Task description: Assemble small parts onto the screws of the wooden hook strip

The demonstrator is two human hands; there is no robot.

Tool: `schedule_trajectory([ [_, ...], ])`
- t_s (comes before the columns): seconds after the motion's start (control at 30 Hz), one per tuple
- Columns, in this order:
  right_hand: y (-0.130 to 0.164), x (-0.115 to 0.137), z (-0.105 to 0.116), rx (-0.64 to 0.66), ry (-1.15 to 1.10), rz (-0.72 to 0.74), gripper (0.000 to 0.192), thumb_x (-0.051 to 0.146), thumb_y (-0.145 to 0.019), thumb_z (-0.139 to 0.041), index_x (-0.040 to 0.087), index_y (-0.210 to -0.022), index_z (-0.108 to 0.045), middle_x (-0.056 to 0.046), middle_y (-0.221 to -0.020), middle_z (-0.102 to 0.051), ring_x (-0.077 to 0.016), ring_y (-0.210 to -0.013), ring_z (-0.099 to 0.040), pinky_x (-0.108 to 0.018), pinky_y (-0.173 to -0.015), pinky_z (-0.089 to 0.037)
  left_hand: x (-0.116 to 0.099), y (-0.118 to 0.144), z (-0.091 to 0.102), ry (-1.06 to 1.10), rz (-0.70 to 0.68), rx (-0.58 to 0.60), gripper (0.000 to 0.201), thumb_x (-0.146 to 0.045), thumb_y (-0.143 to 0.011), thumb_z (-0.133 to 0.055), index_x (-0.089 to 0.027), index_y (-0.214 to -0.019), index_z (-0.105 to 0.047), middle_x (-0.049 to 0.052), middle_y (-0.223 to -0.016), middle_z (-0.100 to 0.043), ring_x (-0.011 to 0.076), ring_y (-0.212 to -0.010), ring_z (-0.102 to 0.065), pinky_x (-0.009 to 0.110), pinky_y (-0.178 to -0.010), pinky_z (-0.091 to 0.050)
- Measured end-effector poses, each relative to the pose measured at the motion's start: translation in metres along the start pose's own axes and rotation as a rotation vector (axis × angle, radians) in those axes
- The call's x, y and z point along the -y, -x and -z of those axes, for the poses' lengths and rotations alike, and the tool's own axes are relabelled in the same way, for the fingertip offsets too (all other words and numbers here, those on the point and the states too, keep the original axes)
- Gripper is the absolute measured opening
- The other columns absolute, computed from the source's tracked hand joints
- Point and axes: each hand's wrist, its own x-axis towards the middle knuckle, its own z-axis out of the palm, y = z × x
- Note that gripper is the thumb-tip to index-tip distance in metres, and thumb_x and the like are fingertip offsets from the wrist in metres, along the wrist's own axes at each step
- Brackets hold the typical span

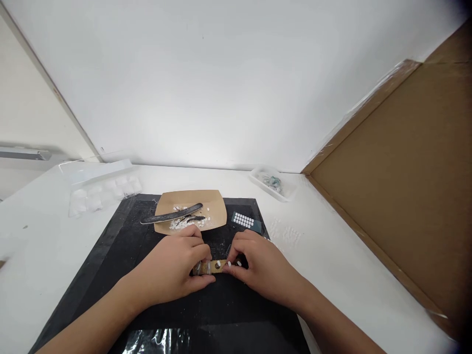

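Left of frame: clear plastic case (105,192), moulded in bumps. Centre: dark curved file (173,215) laid across brown paper tray (218,209). Lower centre: narrow tan strip (213,267), clasped by left hand's (173,263) curled fingers; overhung by right hand's (260,258) bent fingers, pinch cannot be told. Right: flat brown cardboard (398,162).

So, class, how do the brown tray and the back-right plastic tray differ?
The brown tray looks opaque; the plastic tray looks translucent. The brown tray lies on the black mat, the plastic tray on the white table. The brown tray holds white bits, the plastic tray greenish items. Both are shallow.
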Motion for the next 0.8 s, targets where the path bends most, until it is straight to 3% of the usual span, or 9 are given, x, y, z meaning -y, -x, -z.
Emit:
schedule_trajectory([
  [0.4,0.0002,0.0002,0.0001,0.011,-0.014,-0.023,0.017,0.023,-0.087,-0.087,0.023,-0.08,-0.071,0.001,-0.091,-0.071,-0.0211,-0.094,-0.064,-0.034,-0.078,-0.046,-0.0003,-0.0022,-0.0015,0.018,0.016,-0.002,0.021,-0.037,-0.089,-0.084,-0.019,-0.085,-0.074,0.003,-0.081,-0.07,0.0241,-0.093,-0.062,0.034,-0.077,-0.045],
  [0.8,0.0015,0.0026,0.0034,-0.033,-0.028,0.006,0.015,0.02,-0.093,-0.078,0.022,-0.084,-0.066,0.0,-0.09,-0.069,-0.02,-0.091,-0.063,-0.034,-0.078,-0.047,0.003,-0.0005,-0.0019,-0.005,0.021,0.01,0.019,-0.033,-0.085,-0.086,-0.02,-0.093,-0.074,0.003,-0.084,-0.072,0.0249,-0.096,-0.065,0.033,-0.078,-0.045],
])
